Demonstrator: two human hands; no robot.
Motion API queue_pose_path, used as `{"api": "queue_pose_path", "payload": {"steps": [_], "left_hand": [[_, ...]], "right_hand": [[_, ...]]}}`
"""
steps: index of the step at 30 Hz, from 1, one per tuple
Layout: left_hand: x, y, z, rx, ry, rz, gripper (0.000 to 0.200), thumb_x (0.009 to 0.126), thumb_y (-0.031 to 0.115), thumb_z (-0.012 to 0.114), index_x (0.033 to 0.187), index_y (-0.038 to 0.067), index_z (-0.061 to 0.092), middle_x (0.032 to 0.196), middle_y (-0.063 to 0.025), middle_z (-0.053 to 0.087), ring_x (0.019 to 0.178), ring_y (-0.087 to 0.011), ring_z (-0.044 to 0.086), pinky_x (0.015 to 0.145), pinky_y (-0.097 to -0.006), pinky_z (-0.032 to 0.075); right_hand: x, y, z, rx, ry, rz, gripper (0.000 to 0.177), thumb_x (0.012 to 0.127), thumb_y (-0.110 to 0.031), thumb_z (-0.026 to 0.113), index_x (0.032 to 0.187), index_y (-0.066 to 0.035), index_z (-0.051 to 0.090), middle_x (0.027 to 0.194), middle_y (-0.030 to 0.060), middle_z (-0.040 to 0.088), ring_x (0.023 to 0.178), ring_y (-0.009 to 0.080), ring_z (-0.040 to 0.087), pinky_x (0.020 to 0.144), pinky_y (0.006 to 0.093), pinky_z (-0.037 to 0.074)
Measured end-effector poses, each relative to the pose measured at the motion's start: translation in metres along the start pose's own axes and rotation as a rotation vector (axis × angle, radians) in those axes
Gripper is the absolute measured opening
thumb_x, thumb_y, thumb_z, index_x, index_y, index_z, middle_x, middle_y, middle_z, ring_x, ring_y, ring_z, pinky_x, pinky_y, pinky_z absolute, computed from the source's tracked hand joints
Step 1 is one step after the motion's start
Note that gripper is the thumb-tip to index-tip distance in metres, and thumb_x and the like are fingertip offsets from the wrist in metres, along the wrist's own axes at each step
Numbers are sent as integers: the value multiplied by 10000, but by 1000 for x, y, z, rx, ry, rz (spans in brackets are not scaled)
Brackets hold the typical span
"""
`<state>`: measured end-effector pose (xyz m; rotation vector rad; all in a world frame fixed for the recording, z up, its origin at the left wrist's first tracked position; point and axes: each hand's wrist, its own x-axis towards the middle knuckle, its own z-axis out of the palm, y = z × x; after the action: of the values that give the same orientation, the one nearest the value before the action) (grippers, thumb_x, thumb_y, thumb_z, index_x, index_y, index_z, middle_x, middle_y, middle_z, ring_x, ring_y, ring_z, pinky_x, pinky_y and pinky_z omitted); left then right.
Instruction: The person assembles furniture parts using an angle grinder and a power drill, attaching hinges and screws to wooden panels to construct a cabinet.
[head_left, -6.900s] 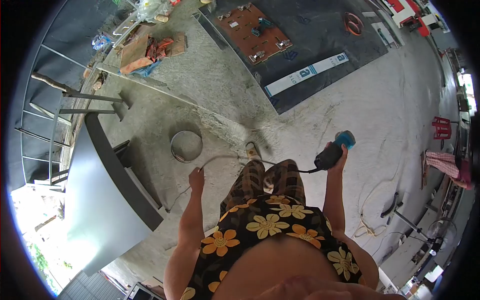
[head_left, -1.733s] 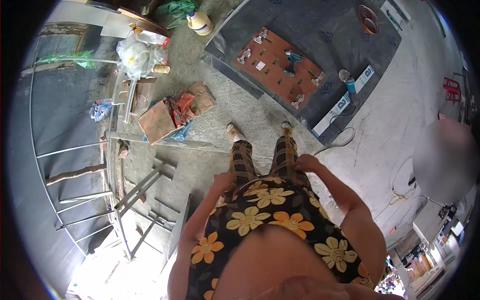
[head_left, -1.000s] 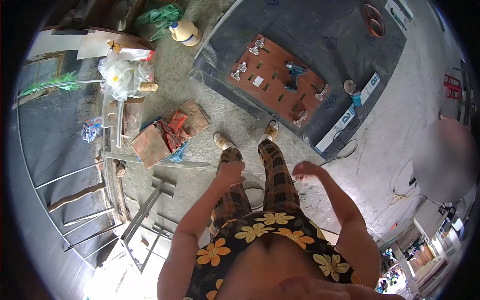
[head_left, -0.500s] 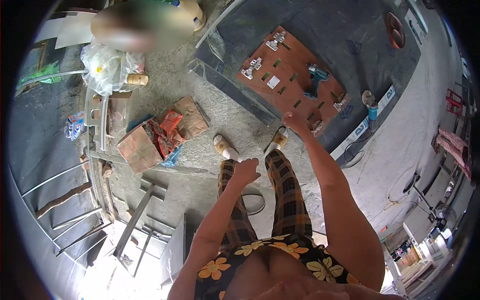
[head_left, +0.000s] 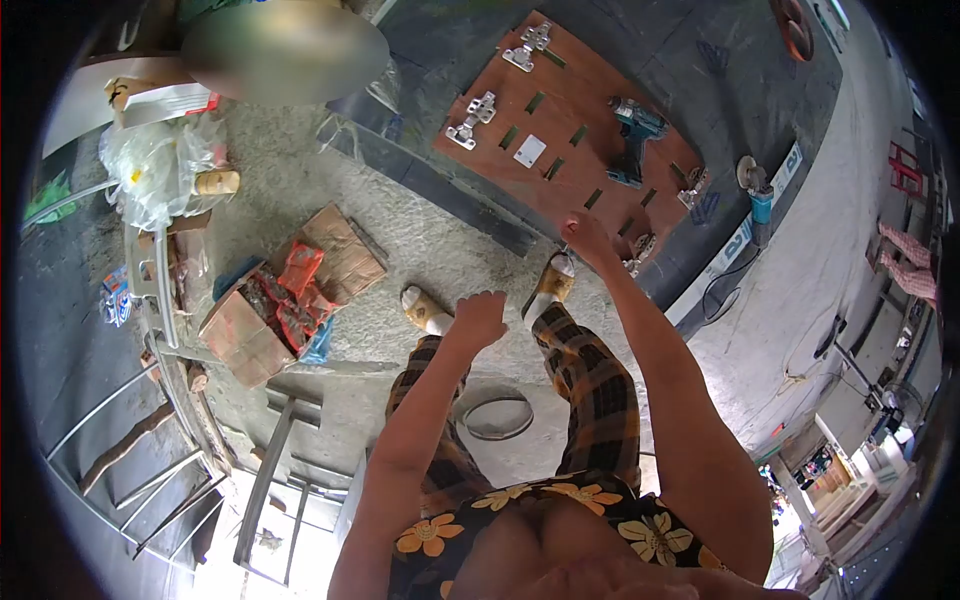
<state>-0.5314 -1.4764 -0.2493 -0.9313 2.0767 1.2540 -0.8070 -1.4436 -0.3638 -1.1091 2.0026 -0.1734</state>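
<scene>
My right hand (head_left: 587, 240) reaches down toward the near edge of a brown wooden panel (head_left: 580, 110) lying on a dark sheet on the floor; its fingers are curled and I see nothing in them. My left hand (head_left: 482, 317) hangs in a loose fist above my feet, holding nothing. On the panel lie metal hinges (head_left: 473, 107), a small white piece (head_left: 529, 151) and a teal cordless drill (head_left: 632, 130). A teal angle grinder (head_left: 756, 196) with its cord rests on the dark sheet to the right.
An open cardboard box (head_left: 290, 300) with red packets sits on the concrete at left. A metal ring (head_left: 497, 417) lies between my legs. Metal frames and railings (head_left: 150, 420) stand at lower left. Plastic bags (head_left: 150, 170) are piled upper left beside another person.
Since several seconds ago I have put the angle grinder down and walked to the panel. In the last second my right hand stretched forward toward the panel's edge and my left hand rose slightly.
</scene>
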Motion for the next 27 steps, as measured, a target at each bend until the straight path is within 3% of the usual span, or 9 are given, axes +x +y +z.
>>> {"api": "queue_pose_path", "payload": {"steps": [8,11,13,15,17,20,23,26,27], "left_hand": [[2,3,-46,252,17,113,537,688,223,753,1149,70,524,1019,-156,576,979,-340,572,808,-460,451],[0,-14,-53,251,179,197,472,663,195,751,1069,62,550,945,-130,576,911,-306,581,769,-444,432],[1,-23,-61,299,147,158,530,668,183,754,1129,58,525,985,-140,570,939,-315,574,802,-443,431],[-1,-23,-78,313,88,110,645,669,190,767,1233,46,488,1059,-162,565,993,-343,565,839,-465,439],[-1,-29,-85,357,170,154,676,673,193,770,1259,42,469,1088,-169,563,998,-344,561,865,-455,431],[1,-40,-95,396,231,146,683,682,200,773,1269,46,460,1122,-169,560,1023,-349,555,877,-453,429],[12,-51,-103,454,222,26,675,685,200,775,1265,49,465,1136,-179,559,1027,-354,558,871,-453,435],[17,-53,-105,479,321,45,652,701,216,772,1250,48,464,1086,-176,574,1001,-350,574,848,-450,452],[19,-51,-107,478,340,56,649,704,218,771,1249,48,462,1074,-174,577,994,-349,577,845,-449,455]], "right_hand": [[48,15,11,147,331,-241,146,829,-215,595,917,-108,642,854,130,662,796,289,651,688,394,503],[54,-26,-26,103,424,-133,154,806,-155,636,947,-94,656,802,83,664,716,211,645,632,321,503],[97,20,-32,144,631,-132,158,807,-158,639,953,-101,652,822,74,664,717,205,644,626,311,498],[97,1,-86,175,712,-99,210,837,-339,602,905,-144,634,887,96,655,810,273,644,706,419,491],[96,2,-125,-52,881,71,301,813,-386,639,890,-95,638,889,116,664,795,285,643,686,407,494],[108,45,-148,-195,660,201,354,770,-368,708,883,-40,638,847,136,665,711,262,645,613,397,492],[144,88,-162,202,297,350,434,715,-435,750,863,-43,636,775,76,663,665,170,637,629,381,500],[130,85,-165,686,205,221,438,718,-406,769,934,-59,612,811,51,657,661,170,633,596,371,507],[134,90,-160,673,233,217,437,714,-389,777,945,-59,606,804,46,655,659,168,632,594,365,510]]}}
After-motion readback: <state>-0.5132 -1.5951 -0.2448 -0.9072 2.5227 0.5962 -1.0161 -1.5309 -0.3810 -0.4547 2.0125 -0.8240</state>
